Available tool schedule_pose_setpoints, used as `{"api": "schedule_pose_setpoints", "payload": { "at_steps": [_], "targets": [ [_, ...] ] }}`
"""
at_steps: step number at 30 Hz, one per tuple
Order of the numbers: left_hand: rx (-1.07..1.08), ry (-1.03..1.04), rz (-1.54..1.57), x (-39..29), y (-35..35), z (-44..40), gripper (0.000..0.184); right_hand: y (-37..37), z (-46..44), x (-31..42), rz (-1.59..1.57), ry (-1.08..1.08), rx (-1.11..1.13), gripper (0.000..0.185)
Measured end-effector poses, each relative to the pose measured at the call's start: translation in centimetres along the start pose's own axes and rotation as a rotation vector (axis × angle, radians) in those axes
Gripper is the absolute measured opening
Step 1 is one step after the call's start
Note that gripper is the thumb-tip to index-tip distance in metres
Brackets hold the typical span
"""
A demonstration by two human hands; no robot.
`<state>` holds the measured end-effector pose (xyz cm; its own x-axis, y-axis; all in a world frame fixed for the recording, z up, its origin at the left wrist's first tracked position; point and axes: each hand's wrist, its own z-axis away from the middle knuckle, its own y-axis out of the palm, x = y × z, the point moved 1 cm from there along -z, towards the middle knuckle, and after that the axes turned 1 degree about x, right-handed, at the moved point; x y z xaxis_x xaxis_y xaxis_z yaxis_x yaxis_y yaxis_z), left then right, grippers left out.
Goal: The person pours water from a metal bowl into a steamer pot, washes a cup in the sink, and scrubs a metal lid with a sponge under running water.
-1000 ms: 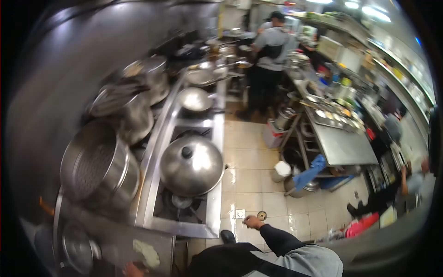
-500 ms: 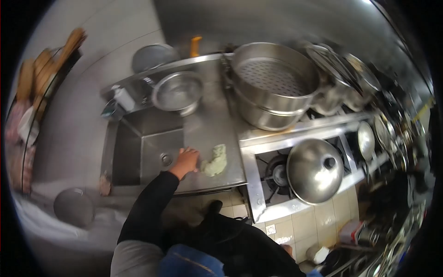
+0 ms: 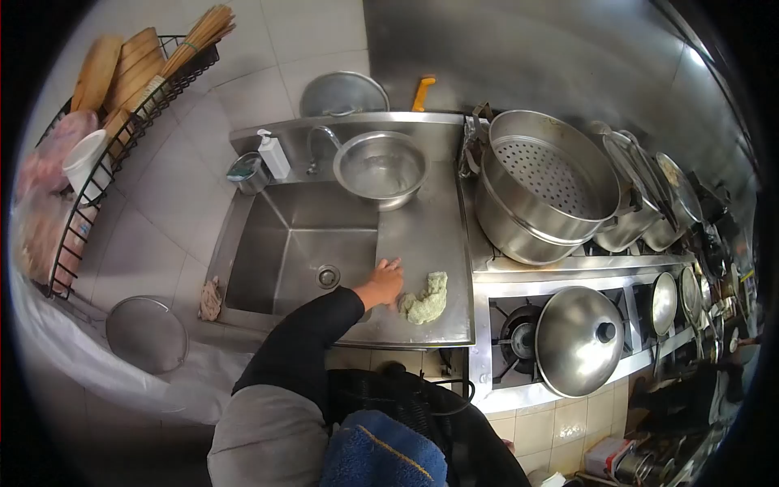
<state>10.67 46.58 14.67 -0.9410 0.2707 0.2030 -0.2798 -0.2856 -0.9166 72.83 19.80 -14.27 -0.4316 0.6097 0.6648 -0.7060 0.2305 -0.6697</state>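
My left hand (image 3: 383,284) reaches over the steel counter (image 3: 434,235), just right of the sink (image 3: 304,252). Its fingers are extended and apart, low over or resting on the metal, and nothing is in them. Beside the fingertips, to the right, lies a crumpled pale green cloth (image 3: 427,300). A small gap seems to separate it from the hand. Behind the sink, a steel bowl (image 3: 381,166) stands near the tap (image 3: 326,136). My right hand does not show.
A white pump bottle (image 3: 274,154) stands at the sink's back left. Another rag (image 3: 211,300) lies on its left rim. Right of the counter are a large steamer pot (image 3: 527,219) and a stove with a domed lid (image 3: 580,341). A wire basket (image 3: 142,114) hangs at left.
The view has shifted and sharpened, so the sink and stove appear further right and lower. My left hand stays beside the green cloth, which looks unmoved on the counter.
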Motion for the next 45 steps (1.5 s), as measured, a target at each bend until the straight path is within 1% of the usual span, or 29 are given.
{"api": "schedule_pose_setpoints", "payload": {
  "at_steps": [2, 4, 5, 6, 7, 8, 9, 10, 11, 12, 13, 16, 17, 18, 19, 22, 24, 27, 29, 31, 32, 33, 35, 37, 38, 40, 42, 44, 45],
  "targets": [
    [-0.083, -0.225, 0.517, 2.2, 2.5, -2.5, 0.022, 0.5, -0.6, -0.8, -0.232, 0.002, 0.135, 0.015],
    [-0.421, -0.55, 1.056, 6.8, 5.2, -6.0, 0.009, -0.8, 0.7, 2.4, -0.221, -0.011, 0.106, 0.017],
    [-0.777, -0.652, 1.087, 9.5, 6.9, -8.0, 0.016, -1.6, 1.9, 3.4, -0.194, -0.019, 0.087, 0.019],
    [-0.758, -0.818, 1.369, 11.8, 4.9, -8.2, 0.028, -2.7, 2.6, 4.3, 0.071, -0.323, 0.187, 0.029],
    [-0.61, -0.91, 2.123, 13.1, 0.9, -6.1, 0.041, -4.3, 5.6, 8.7, -0.002, -0.118, 0.202, 0.038],
    [-0.675, -0.723, 2.431, 14.5, 0.1, -6.5, 0.044, -4.9, 7.8, 11.0, -0.121, -0.005, 0.154, 0.038],
    [-0.786, -0.652, 2.565, 15.0, -1.3, -7.0, 0.043, -4.5, 8.2, 10.3, -0.211, 0.138, 0.133, 0.032],
    [-0.691, -0.58, 2.769, 17.9, 0.3, -8.8, 0.041, -4.0, 9.3, 10.4, -0.36, 0.26, 0.099, 0.028],
    [-0.815, -0.824, 2.814, 19.0, -0.8, -9.4, 0.042, -3.9, 10.8, 12.1, -0.35, 0.377, 0.068, 0.024],
    [-0.921, -0.852, 2.602, 18.7, -2.7, -8.6, 0.043, -3.8, 11.2, 11.5, -0.301, 0.365, 0.141, 0.02],
    [-0.904, -0.865, 2.505, 19.8, -1.9, -9.3, 0.04, -3.8, 11.7, 11.6, -0.248, 0.35, 0.22, 0.017],
    [-1.202, -1.158, 2.014, 21.5, -0.2, -10.6, 0.038, -2.8, 13.9, 12.2, -0.33, 0.449, 0.167, 0.014],
    [-1.25, -1.157, 1.904, 23.0, 1.3, -11.1, 0.045, -2.3, 14.2, 11.4, -0.35, 0.466, 0.145, 0.014],
    [-1.259, -1.21, 1.775, 22.2, -0.6, -10.0, 0.047, -1.6, 14.0, 10.8, -0.397, 0.466, 0.162, 0.014],
    [-1.215, -1.199, 1.909, 22.0, -1.4, -9.4, 0.048, -1.1, 13.9, 10.2, -0.44, 0.464, 0.182, 0.014],
    [-1.289, -1.097, 1.957, 23.3, 0.3, -11.3, 0.05, -0.7, 14.2, 10.1, -0.5, 0.518, 0.127, 0.014],
    [-1.308, -1.167, 1.921, 23.6, 1.5, -11.4, 0.052, -1.1, 14.7, 10.2, -0.545, 0.527, 0.131, 0.012],
    [-1.209, -1.148, 1.879, 22.2, -0.8, -9.4, 0.055, -0.6, 14.6, 8.8, -0.455, 0.547, 0.152, 0.016],
    [-1.24, -1.064, 2.004, 22.0, -1.1, -8.8, 0.054, -0.4, 14.8, 8.2, -0.486, 0.564, 0.139, 0.017],
    [-1.071, -1.11, 2.152, 23.6, 0.5, -8.9, 0.053, -0.4, 14.5, 7.7, -0.518, 0.614, 0.182, 0.016],
    [-1.095, -1.103, 2.167, 22.5, -0.9, -7.7, 0.051, -0.2, 14.5, 7.9, -0.53, 0.588, 0.125, 0.013],
    [-1.138, -1.006, 2.159, 22.4, -0.5, -7.3, 0.051, 0.0, 13.9, 7.3, -0.537, 0.567, 0.167, 0.015],
    [-1.13, -0.879, 2.037, 23.3, 1.4, -6.9, 0.057, -0.3, 13.3, 7.6, -0.504, 0.558, 0.154, 0.018],
    [-1.2, -0.956, 1.705, 22.6, 1.8, -6.4, 0.076, 1.1, 11.5, 4.7, -0.553, 0.558, 0.175, 0.019],
    [-1.2, -0.938, 1.709, 22.2, 1.9, -6.2, 0.076, 1.8, 10.7, 3.1, -0.58, 0.56, 0.212, 0.021],
    [-1.106, -0.894, 0.904, 21.7, 2.2, -5.6, 0.097, 1.5, 10.7, 3.7, -0.588, 0.542, 0.191, 0.021],
    [-1.025, -0.809, 0.878, 21.4, 2.0, -5.1, 0.102, 0.5, 11.4, 4.9, -0.499, 0.501, 0.136, 0.023],
    [-0.939, -0.723, 0.863, 21.2, 2.0, -5.4, 0.111, -0.2, 12.2, 5.9, -0.544, 0.513, 0.127, 0.016],
    [-0.932, -0.71, 0.863, 20.8, 1.6, -5.3, 0.111, -0.4, 12.6, 6.1, -0.576, 0.512, 0.133, 0.02]
  ]
}}
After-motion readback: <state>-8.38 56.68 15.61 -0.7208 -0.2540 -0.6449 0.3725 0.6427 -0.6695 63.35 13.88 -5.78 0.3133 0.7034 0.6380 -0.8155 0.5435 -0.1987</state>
